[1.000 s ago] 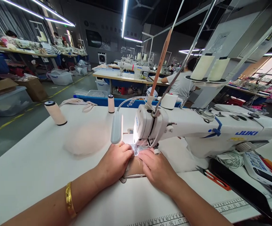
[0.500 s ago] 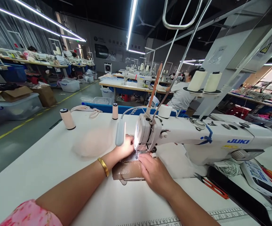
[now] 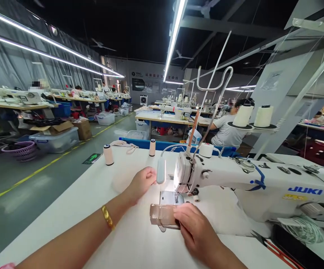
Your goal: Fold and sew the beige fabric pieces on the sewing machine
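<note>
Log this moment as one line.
left hand: near lamp, grip unclear | right hand: on brown piece | sewing machine: beyond brown piece

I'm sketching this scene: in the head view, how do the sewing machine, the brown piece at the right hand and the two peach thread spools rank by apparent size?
1. Sewing machine
2. Brown piece
3. Left peach spool
4. Right peach spool (perhaps farther away, so true size unsure)

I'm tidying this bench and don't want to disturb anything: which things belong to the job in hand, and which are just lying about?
Likely in the job:
sewing machine
brown strip at the right hand
lamp beside the left hand

Seemingly lying about:
two pale pink spools
coiled cord
long black object
</note>
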Demonstrator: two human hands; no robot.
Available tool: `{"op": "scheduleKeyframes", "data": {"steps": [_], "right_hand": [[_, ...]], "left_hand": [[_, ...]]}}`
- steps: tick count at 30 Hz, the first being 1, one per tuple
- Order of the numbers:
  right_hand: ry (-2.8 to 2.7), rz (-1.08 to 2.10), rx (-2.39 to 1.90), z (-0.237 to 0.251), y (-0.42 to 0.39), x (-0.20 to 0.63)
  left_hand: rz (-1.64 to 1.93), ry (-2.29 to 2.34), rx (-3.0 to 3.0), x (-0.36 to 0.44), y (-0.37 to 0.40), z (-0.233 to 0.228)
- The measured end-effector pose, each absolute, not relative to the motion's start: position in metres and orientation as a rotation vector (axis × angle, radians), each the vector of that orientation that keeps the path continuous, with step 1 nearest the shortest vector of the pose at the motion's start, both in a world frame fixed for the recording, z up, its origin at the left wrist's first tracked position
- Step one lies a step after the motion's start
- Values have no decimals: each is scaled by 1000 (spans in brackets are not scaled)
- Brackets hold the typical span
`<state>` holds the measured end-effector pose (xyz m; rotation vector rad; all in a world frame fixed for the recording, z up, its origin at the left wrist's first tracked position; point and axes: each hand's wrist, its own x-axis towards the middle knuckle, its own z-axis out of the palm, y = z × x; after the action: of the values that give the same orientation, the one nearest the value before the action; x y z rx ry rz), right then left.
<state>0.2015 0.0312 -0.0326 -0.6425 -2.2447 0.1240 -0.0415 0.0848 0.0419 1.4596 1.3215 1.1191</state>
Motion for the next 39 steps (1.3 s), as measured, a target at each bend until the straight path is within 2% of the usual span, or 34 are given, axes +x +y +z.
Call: {"op": "scheduleKeyframes", "data": {"steps": [5, 8, 11, 15, 17, 19, 26, 33, 39], "right_hand": [[-2222, 227, -621, -7, 7, 180], [-2154, 441, -754, 12, -7, 166], [-2104, 973, -805, 24, -10, 151], [-1903, 1797, -546, 27, 1, 128], [-1745, 2080, -525, 25, 7, 116], [-1635, 2209, -601, 21, 13, 107], [-1604, 2085, -701, 13, 47, 90], [-1331, 1574, -852, 16, 119, 45], [-1382, 1261, -1097, 5, 166, 13]], "left_hand": [[923, 1318, 1450, -66, 43, 60], [754, 1241, 1516, -71, 13, 69], [537, 1137, 1675, -73, -20, 82], [352, 1168, 1744, -82, -50, 99], [333, 1168, 1681, -93, -53, 103], [382, 1125, 1613, -106, -48, 103], [653, 1233, 1512, -149, -8, 80], [1001, 1598, 1518, -173, 68, 51], [1086, 1929, 1633, -187, 121, 20]]}}
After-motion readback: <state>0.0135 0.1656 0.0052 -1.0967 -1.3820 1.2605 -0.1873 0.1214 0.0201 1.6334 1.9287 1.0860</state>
